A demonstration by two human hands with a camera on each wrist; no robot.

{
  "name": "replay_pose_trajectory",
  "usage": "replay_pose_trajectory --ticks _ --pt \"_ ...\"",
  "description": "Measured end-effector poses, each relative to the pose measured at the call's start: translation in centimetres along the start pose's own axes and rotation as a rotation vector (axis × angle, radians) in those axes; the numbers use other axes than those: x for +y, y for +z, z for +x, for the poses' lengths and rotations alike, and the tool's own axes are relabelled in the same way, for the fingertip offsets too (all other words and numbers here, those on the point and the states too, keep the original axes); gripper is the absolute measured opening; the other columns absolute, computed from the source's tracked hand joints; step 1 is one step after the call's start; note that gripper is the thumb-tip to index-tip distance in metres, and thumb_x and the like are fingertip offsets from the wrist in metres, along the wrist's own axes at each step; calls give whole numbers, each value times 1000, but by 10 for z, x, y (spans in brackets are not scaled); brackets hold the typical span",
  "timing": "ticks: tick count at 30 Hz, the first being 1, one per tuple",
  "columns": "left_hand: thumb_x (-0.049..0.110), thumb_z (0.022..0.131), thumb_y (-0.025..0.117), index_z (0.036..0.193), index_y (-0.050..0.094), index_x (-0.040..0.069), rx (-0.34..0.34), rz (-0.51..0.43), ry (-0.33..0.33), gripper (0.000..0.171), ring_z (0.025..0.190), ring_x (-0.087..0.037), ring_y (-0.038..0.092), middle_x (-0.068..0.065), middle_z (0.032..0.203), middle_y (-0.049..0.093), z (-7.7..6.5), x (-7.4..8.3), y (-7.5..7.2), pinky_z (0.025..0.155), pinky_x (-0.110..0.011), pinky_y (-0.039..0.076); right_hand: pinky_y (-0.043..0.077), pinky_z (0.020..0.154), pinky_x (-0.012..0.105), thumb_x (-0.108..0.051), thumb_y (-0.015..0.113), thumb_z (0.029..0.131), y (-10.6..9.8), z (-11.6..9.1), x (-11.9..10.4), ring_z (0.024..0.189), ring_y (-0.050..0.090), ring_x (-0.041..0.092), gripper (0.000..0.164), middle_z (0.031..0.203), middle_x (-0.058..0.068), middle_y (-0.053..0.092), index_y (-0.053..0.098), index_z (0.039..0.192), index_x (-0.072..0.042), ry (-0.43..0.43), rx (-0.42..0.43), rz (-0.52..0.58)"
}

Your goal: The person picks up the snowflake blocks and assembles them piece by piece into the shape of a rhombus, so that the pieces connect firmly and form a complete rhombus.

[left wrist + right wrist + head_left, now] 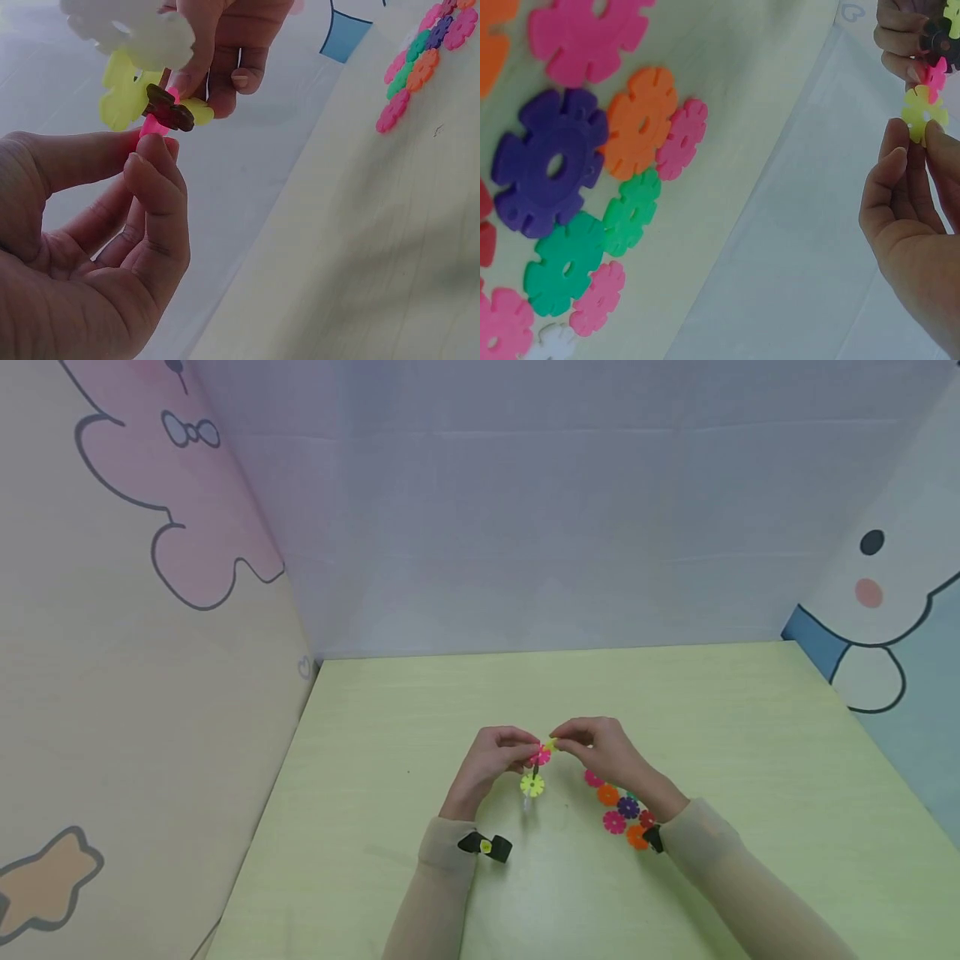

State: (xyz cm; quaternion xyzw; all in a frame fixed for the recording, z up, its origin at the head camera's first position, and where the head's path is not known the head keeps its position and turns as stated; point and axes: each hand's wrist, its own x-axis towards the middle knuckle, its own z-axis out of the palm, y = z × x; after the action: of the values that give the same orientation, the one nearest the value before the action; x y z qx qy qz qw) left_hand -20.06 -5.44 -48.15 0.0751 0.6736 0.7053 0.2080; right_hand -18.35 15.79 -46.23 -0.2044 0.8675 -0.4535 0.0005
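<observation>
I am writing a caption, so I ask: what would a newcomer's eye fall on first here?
Probably first on the bright flower-shaped discs, lying on the table near the right forearm. Next, over the table, the left hand pinches a pink disc and the right hand a yellow disc. The pink cartoon shape at the head view's upper left may also stand out.

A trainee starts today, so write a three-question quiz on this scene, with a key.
1. What colour is the flower disc pinched by the left hand?
2. True or false: the purple flower disc lies on the table.
3. The right hand pinches: a) an orange flower disc; b) a yellow flower disc; c) a green flower disc.
Key: 1. Pink. 2. True. 3. b.
</observation>
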Motion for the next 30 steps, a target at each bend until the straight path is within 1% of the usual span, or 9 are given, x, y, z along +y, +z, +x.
replay_pose_trajectory --ticks 8,11,15,22,26,30 --pt "8 85 72 96 71 -3 -44 -46 16 16 69 -17 65 -14 84 70 -2 1 0 62 -28 52 53 74 32 -14 68 90 0 1 0 83 67 17 14 96 -1 69 73 102 -9 -3 -5 -8" --pt "8 85 72 96 71 -3 -45 -50 12 16 69 -17 65 -15 84 70 -2 2 0 62 -28 53 54 74 33 -14 69 90 -1 1 -1 83 67 14 14 96 -1 69 73 102 -9 1 -1 -8" --pt "8 85 72 96 71 -3 -43 -54 7 16 70 -18 65 -15 84 70 -2 2 1 63 -28 53 54 74 34 -12 69 89 -1 0 -1 84 67 14 14 97 -1 69 73 103 -9 7 3 -14" --pt "9 84 74 96 71 -2 -16 -48 -2 17 69 -17 64 -14 85 70 -2 1 -2 62 -27 53 53 76 33 -12 69 89 -7 -2 1 86 66 14 16 100 -1 69 72 105 -9 43 -3 -68" --pt "7 84 73 96 71 -3 -7 -64 -11 16 69 -16 64 -15 85 70 -1 1 -4 61 -26 52 53 75 36 -11 68 89 -15 -5 8 87 65 18 18 101 5 69 71 107 -6 56 -39 -132" --pt "5 84 73 98 70 -5 -2 -71 -16 17 69 -16 65 -15 86 70 -1 1 -5 61 -26 52 52 77 39 -10 67 90 -24 -10 19 91 63 21 21 103 9 68 69 110 -3 85 -101 -185"
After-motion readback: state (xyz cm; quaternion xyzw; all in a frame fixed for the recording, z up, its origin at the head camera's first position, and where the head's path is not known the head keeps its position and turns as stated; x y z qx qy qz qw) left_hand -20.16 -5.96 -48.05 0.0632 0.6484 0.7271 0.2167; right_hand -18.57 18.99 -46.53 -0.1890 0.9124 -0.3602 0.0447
